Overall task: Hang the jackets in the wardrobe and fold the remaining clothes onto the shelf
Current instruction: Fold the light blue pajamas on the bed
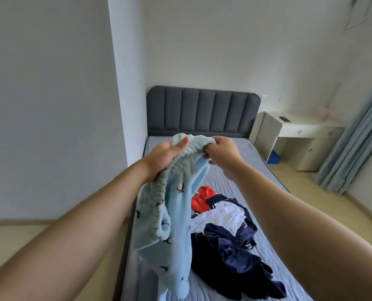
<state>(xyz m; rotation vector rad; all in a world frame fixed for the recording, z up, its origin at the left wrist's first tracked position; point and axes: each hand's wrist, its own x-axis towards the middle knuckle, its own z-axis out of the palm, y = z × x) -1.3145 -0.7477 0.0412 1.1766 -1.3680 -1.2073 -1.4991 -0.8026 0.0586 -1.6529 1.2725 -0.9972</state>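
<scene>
Above the left edge of the bed (253, 152), both bare arms reach forward and hold up a light blue fleece garment (176, 224) with small dark figures printed on it. The left hand (165, 157) grips the ribbed elastic band at the garment's top, its fingers curled round the bunched band and its thumb lying along the upper side. The right hand (221, 149) pinches the other end of the same band, fingers curled tight on the fabric. From the band the garment hangs down in loose folds, and its lower end reaches the near left part of the mattress. On the middle of the mattress, just right of the hanging cloth, lies a heap of clothes: a red garment (202, 198) farthest off, a white and navy garment (222, 216) touching it, and a crumpled navy garment (241, 263) nearest, spread toward the near right edge. A padded grey headboard (202, 109) stands at the far end of the bed. Right of it is a white desk (300, 129) with a dark phone (285, 119) on top, and a blue curtain (358, 137) hangs at the right.
</scene>
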